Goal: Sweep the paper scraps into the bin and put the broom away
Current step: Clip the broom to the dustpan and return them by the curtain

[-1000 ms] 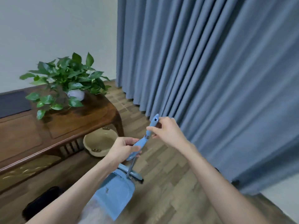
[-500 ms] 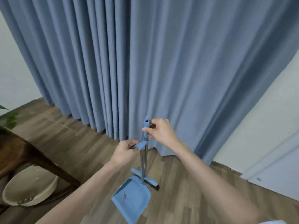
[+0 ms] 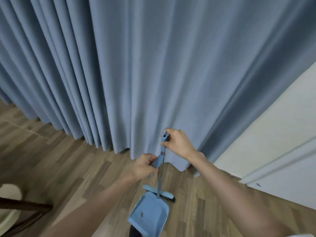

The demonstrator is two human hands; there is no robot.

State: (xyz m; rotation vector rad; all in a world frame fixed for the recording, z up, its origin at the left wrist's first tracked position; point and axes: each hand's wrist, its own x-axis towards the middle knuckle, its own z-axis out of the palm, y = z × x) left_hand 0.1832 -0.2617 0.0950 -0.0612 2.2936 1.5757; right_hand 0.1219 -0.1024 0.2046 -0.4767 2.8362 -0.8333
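Note:
A blue broom (image 3: 160,175) with a metal shaft stands nearly upright, its head (image 3: 158,193) just above the wooden floor. My right hand (image 3: 177,142) pinches the blue top end of its handle. My left hand (image 3: 143,165) grips the blue handle of the dustpan (image 3: 149,216), which hangs low in front of me, its pan right beside the broom head. Small dark specks lie in the pan. No paper scraps or bin show.
A long blue-grey curtain (image 3: 153,74) hangs to the floor straight ahead. A white wall (image 3: 266,137) with a skirting board runs along the right. A dark wooden table leg (image 3: 24,206) and a cream basin (image 3: 10,199) sit at the lower left.
My view has swung right, away from the table and plant, toward the curtain and white wall. The broom has come upright. Both hands keep their holds.

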